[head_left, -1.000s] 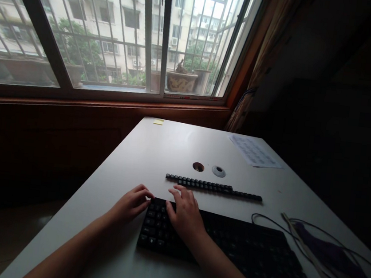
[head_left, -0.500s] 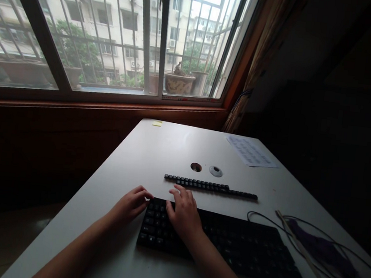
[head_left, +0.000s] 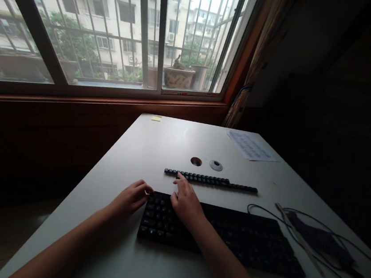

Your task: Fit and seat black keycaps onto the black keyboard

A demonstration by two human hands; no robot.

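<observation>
A black keyboard (head_left: pixel 241 234) lies on the white desk (head_left: pixel 106 246), its near-left keys faintly lettered. My left hand (head_left: pixel 132 196) is closed at the keyboard's far-left corner, finger and thumb pinched together there. My right hand (head_left: pixel 187 201) reaches over the keyboard's left part with its index finger stretched out and the thumb apart. That index fingertip is at the left part of the rows of loose black keycaps (head_left: pixel 214 180) behind the keyboard. Whether it touches a keycap is hard to see. The keys under my right hand and forearm are hidden.
Farther back are a round hole (head_left: pixel 196 161) and a grey grommet cover (head_left: pixel 216 165). Printed paper (head_left: pixel 253 146) and a yellow sticky note (head_left: pixel 156 118) lie near the far edge. At right are a cable (head_left: pixel 258 206), a thin stick (head_left: pixel 298 239) and a dark purple cloth-like thing (head_left: pixel 319 239).
My right hand has moved forward from the keyboard's far edge, its index finger now stretched to the keycap rows. My left hand stays at the keyboard corner. The whole view has shifted slightly.
</observation>
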